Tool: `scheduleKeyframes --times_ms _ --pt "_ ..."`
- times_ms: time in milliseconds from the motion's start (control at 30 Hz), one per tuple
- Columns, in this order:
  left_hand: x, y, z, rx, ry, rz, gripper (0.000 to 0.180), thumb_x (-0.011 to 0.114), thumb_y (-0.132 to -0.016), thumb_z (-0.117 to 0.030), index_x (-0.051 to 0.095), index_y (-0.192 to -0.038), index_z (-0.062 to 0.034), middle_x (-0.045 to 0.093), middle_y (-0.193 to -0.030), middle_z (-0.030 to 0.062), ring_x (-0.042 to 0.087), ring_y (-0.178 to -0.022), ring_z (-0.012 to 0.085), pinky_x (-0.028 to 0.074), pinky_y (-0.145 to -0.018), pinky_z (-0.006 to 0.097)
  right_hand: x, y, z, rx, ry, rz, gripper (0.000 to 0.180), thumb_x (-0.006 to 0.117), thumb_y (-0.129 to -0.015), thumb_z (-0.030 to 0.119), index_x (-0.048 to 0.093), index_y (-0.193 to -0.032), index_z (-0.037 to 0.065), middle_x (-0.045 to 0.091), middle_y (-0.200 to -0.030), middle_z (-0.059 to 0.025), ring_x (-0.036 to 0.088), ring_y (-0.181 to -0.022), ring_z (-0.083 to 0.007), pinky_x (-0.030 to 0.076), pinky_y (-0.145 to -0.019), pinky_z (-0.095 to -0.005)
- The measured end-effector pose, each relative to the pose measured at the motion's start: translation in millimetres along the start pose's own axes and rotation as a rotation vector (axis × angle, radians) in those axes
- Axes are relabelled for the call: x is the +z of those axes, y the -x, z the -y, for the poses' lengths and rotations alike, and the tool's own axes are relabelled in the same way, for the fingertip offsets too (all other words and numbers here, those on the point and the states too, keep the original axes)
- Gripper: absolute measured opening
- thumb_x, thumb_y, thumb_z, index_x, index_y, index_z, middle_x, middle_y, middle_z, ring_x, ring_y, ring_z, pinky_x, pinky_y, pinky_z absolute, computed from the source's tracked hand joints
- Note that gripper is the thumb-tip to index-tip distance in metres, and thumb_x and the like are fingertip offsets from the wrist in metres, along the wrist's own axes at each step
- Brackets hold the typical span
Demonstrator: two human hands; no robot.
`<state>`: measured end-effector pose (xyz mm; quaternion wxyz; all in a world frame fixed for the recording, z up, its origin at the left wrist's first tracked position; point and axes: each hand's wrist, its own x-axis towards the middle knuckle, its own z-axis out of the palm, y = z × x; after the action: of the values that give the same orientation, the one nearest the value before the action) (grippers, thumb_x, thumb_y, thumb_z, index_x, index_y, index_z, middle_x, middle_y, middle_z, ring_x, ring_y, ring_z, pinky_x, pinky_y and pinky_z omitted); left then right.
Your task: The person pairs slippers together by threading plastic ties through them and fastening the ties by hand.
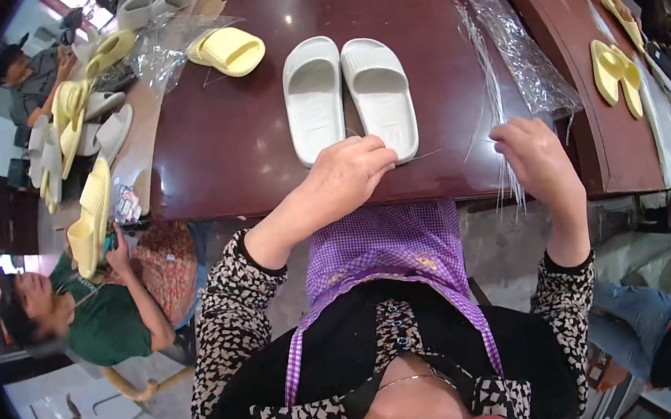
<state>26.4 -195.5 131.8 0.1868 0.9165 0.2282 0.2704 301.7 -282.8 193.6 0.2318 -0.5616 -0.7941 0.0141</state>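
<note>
Pair of off-white ribbed-strap slide slippers (313,105) lies side by side on a glossy dark red-brown table (216,165), soles down, toes pointing away from the wearer, heels close to the near edge; the left hand (346,174) is over the heel ends, fingers drawn together, fingertips at the right-hand slipper's heel; whether it grips a slipper or a fine strand cannot be told; the right hand (540,157) is well apart from the left, near the table edge, fingers curled beside a loose bundle of thin whitish strands (493,86); cannot tell whether any strand is pinched; the strands run lengthwise down the table, lower ends hanging past the edge; a crinkled clear plastic sheet (518,43) lies just right of them; pale yellow slide slippers (233,51) rest to the upper left of the off-white pair; on the raised red-brown wooden ledge (608,156) at right, a second yellow slipper pair (617,78); a purple-and-white checked apron (384,241) covers the wearer's front.
</note>
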Motion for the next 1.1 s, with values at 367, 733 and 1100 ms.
scheduleKeyframes --times_ms 367,733,1100 --pt "-17 14 -17 -0.142 0.474 0.233 0.014 0.058 -0.086 -0.008 0.064 -0.095 0.0014 0.067 -0.080 0.0121 0.065 -0.070 0.0227 0.051 -0.066 0.034 48 -64 4 -0.405 0.246 -0.024 0.015 0.058 -0.070 0.005 0.058 -0.084 0.009 0.057 -0.093 -0.0049 0.054 -0.095 -0.0226 0.040 -0.085 -0.0363" --pt "3 23 -7 -0.552 0.301 0.054 0.017 0.055 -0.089 -0.012 0.064 -0.093 0.0009 0.065 -0.068 0.0148 0.066 -0.063 0.0244 0.051 -0.059 0.035 128 -106 -8 -0.528 0.067 -0.101 0.020 0.060 -0.071 0.006 0.062 -0.091 0.011 0.059 -0.109 -0.0032 0.054 -0.102 -0.0235 0.041 -0.088 -0.0377" --pt "32 4 -6 -0.457 -0.063 -0.205 0.015 0.053 -0.087 -0.014 0.058 -0.084 -0.0006 0.061 -0.062 0.0207 0.062 -0.059 0.0387 0.050 -0.055 0.048 105 -65 12 -0.239 -0.307 -0.142 0.021 0.062 -0.074 -0.001 0.064 -0.094 0.003 0.063 -0.085 -0.0111 0.060 -0.081 -0.0280 0.048 -0.071 -0.0354"
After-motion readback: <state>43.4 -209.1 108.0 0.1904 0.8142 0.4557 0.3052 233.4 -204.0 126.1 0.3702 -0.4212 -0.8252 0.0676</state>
